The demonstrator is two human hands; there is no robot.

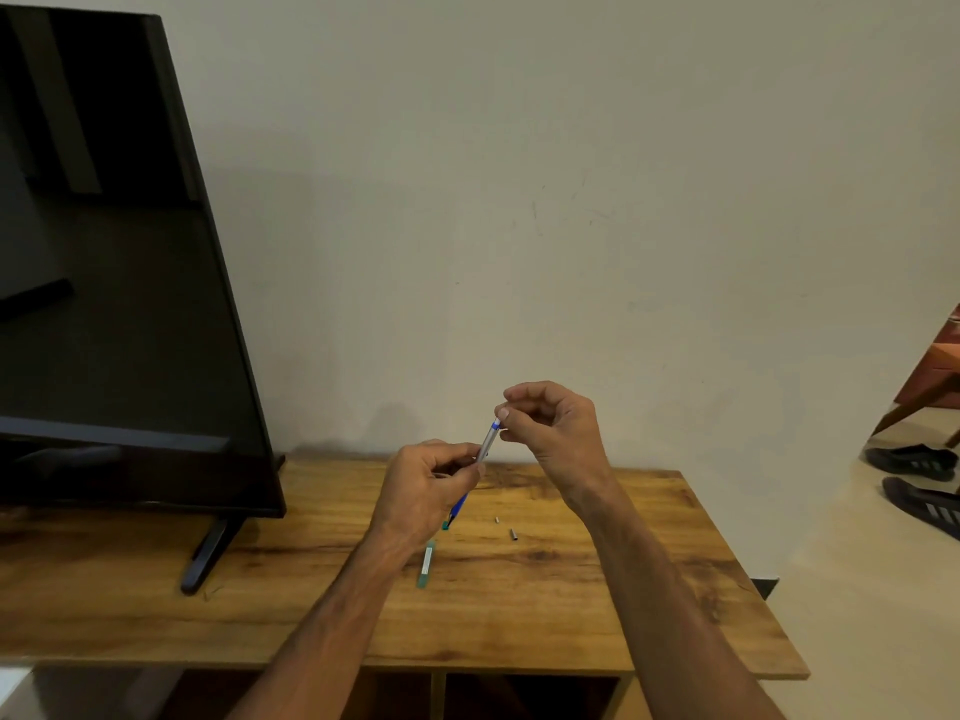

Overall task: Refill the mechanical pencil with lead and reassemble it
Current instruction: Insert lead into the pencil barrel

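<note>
My left hand (pixel 426 485) grips the mechanical pencil (pixel 487 443), a silver and blue barrel tilted up to the right; its blue lower end pokes out below the hand. My right hand (pixel 550 428) pinches at the pencil's top end with thumb and forefinger; whatever is between those fingers is too small to tell. Below on the wooden table (pixel 623 589) lies a green lead case (pixel 426 563). Two small metal parts, a tiny one (pixel 497 520) and a longer cap (pixel 512 534), rest to its right.
A black TV (pixel 119 283) on a stand (pixel 208 556) fills the left of the table, against a plain wall. Dark shoes (pixel 919 480) lie on the floor at the right, beside wooden furniture (pixel 930 381). Open shelf compartments sit under the table's front edge.
</note>
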